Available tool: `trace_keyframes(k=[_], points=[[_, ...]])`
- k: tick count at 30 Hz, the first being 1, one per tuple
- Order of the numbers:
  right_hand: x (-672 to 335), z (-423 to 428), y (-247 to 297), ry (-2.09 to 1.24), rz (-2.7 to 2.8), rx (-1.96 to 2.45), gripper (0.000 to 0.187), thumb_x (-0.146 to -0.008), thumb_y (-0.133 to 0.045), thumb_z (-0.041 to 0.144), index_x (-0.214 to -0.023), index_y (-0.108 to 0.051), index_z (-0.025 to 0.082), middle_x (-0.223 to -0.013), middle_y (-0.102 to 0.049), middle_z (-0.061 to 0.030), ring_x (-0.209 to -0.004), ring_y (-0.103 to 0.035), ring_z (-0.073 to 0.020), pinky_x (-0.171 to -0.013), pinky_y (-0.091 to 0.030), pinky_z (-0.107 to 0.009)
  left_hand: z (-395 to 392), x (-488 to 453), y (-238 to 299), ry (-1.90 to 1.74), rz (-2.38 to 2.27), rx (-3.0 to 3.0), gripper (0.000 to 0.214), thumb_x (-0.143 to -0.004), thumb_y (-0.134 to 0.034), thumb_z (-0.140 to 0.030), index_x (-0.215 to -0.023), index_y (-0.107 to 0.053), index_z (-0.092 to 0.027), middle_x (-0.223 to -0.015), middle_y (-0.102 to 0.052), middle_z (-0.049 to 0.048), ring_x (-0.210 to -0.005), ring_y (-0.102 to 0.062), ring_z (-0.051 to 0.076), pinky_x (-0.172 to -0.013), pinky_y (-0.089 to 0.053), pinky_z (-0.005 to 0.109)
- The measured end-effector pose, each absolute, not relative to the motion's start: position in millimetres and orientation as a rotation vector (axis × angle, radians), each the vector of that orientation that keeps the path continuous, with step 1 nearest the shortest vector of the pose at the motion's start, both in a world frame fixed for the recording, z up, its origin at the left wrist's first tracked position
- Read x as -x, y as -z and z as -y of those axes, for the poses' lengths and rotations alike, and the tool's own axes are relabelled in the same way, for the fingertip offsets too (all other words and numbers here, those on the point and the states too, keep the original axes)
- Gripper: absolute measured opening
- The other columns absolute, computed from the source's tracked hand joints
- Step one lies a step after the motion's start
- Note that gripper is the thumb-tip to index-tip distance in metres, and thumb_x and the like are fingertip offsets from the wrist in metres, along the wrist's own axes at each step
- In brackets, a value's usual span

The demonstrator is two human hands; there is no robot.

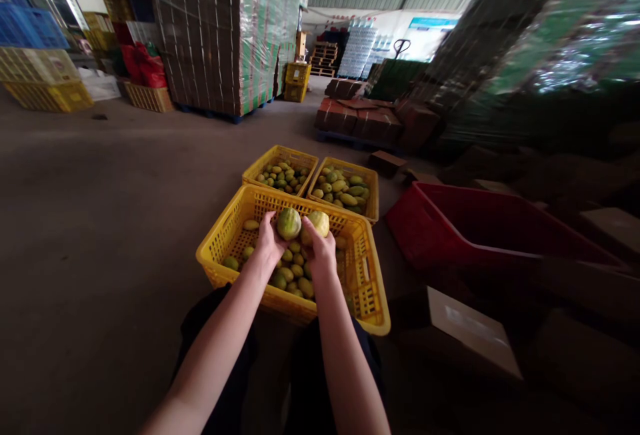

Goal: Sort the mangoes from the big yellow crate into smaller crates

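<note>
My left hand (pixel 270 238) is wrapped round a green, faintly striped melon (pixel 289 223). Beside it, my right hand (pixel 321 243) grips a paler yellow melon (pixel 319 221). Both hands are over a large yellow plastic crate (pixel 373 281) with slotted walls, standing in front of my knees. Down in that crate lie several green and yellow fruits (pixel 296 268), some hidden behind my hands and forearms. Just beyond its far edge stand two smaller yellow crates, the left one (pixel 249 173) and the right one (pixel 376 205), each holding more such fruit.
To the right sits a red tub (pixel 415 228), with an open-flapped cardboard box (pixel 473 331) nearer me. Wrapped pallet stacks rise at the left (pixel 200 35) and right (pixel 550 41). Flat brown cartons (pixel 357 121) lie on a pallet ahead. Stacked crates (pixel 45 96) line the far left.
</note>
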State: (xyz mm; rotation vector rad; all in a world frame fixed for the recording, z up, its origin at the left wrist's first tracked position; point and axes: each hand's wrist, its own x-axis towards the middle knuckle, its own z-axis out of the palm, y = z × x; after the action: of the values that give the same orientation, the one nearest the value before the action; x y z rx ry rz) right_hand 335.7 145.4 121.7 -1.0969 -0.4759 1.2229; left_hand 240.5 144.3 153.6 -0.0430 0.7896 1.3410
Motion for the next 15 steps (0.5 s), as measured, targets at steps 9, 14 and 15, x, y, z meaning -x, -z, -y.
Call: trace_keyframes(k=[9, 14, 15], points=[[-332.4, -142.5, -126.5, -1.153, 0.613, 1.036, 0.054, -0.042, -0.092, 0.024, -0.085, -0.059, 0.019, -0.068, -0.066, 0.0044, -0.057, -0.061, -0.0122, -0.048, -0.054, -0.022, -143.1, -242.9, -155.9, -1.434, -0.765, -0.025, 0.012, -0.084, -0.059, -0.026, -0.080, -0.064, -0.015, -0.069, -0.065, 0.0010, -0.060, -0.061, 0.012, -0.061, -0.051, 0.023], [-330.9, -140.7, -129.9, -1.219, 0.684, 0.958, 0.047, -0.045, -0.090, 0.026, -0.081, -0.062, 0.016, -0.069, -0.068, 0.0011, -0.056, -0.060, -0.0117, -0.048, -0.051, -0.021, -144.5, -242.6, -156.6, -1.480, -0.686, -0.076, 0.009, -0.081, -0.064, -0.022, -0.084, -0.067, -0.013, -0.077, -0.069, 0.0033, -0.063, -0.062, 0.011, -0.055, -0.048, 0.020], [-330.9, -140.7, -129.6, -1.228, 0.702, 0.950, 0.046, -0.045, -0.090, 0.027, -0.080, -0.063, 0.016, -0.070, -0.068, 0.0009, -0.057, -0.060, -0.0117, -0.048, -0.051, -0.021, -144.4, -242.5, -157.4, -1.482, -0.668, -0.085, 0.009, -0.081, -0.064, -0.021, -0.084, -0.067, -0.013, -0.077, -0.069, 0.0039, -0.065, -0.063, 0.012, -0.055, -0.048, 0.020]])
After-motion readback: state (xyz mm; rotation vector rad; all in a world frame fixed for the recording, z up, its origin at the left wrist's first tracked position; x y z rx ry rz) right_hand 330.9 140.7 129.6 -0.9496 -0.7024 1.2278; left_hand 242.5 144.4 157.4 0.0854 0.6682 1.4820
